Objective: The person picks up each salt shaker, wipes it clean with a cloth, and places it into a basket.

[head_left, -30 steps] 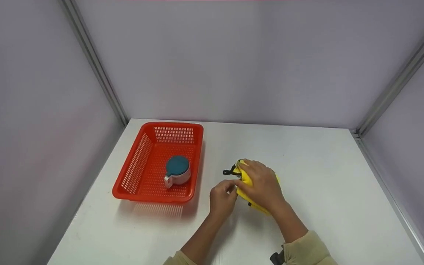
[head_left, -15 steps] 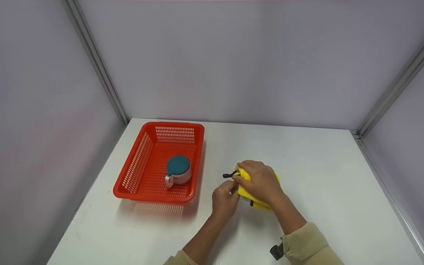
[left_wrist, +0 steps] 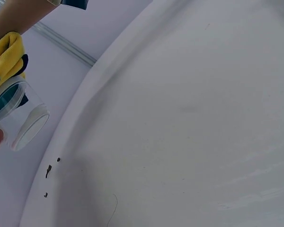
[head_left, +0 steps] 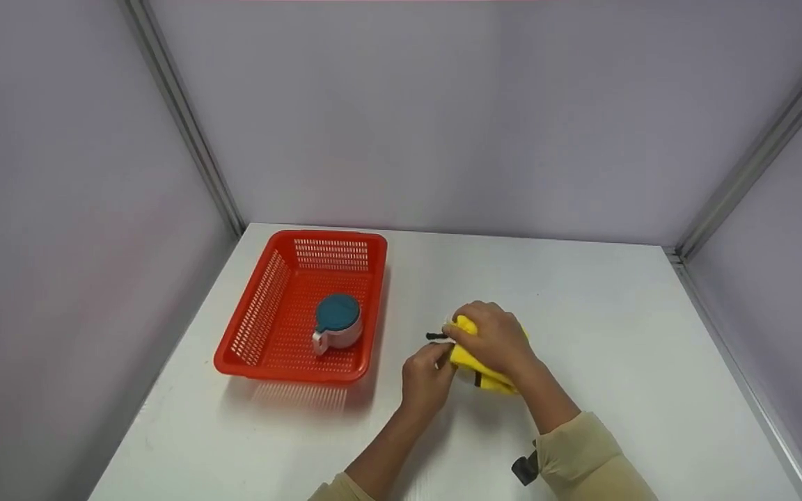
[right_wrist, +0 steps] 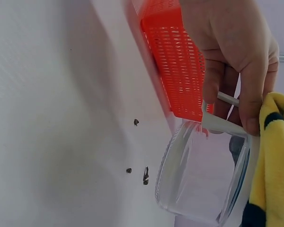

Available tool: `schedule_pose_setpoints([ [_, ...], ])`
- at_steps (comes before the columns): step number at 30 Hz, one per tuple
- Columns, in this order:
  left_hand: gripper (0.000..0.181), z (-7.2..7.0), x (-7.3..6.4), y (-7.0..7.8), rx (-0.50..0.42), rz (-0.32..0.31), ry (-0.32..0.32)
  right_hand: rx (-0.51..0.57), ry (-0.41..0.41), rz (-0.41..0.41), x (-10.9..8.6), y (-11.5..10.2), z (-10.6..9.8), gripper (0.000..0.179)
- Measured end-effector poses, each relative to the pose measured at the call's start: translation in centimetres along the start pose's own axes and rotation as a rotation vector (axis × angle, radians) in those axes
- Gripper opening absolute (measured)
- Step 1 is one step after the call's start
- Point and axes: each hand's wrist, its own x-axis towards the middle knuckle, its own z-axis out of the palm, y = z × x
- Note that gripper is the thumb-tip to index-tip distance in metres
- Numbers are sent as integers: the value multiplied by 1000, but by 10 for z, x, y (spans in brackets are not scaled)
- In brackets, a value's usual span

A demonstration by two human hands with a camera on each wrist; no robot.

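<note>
My left hand (head_left: 425,381) pinches the pale handle (right_wrist: 222,124) of a clear jar (right_wrist: 201,172), fingers curled round it, as the right wrist view shows. The jar (left_wrist: 26,116) is held tilted above the table, and teal shows at its covered end. With curled fingers, my right hand (head_left: 495,339) holds a yellow cloth (head_left: 474,363) with black bands against that end. In the right wrist view, the folded cloth (right_wrist: 278,165) lies along the pale rim. From the head, both hands and the cloth hide most of the jar.
A red perforated basket (head_left: 272,372) stands on the left of the white table (head_left: 582,306). Inside it sits a handled container with a teal lid (head_left: 337,312). Panels enclose the table at the back and sides. Small dark marks (right_wrist: 146,176) show on the tabletop.
The right hand and yellow cloth have shifted slightly round the jar's top, and the cloth's black end at the left has dropped a little. The left hand has moved slightly right, still gripping the handle.
</note>
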Motion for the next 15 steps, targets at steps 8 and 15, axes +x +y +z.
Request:
schedule_pose_setpoints([
  [8,15,0,0,2,-43,-22,-36,144,-6,137,2,7,-5,33],
  [15,13,-3,2,-2,-127,9,-30,347,-14,267,4,23,-10,52],
])
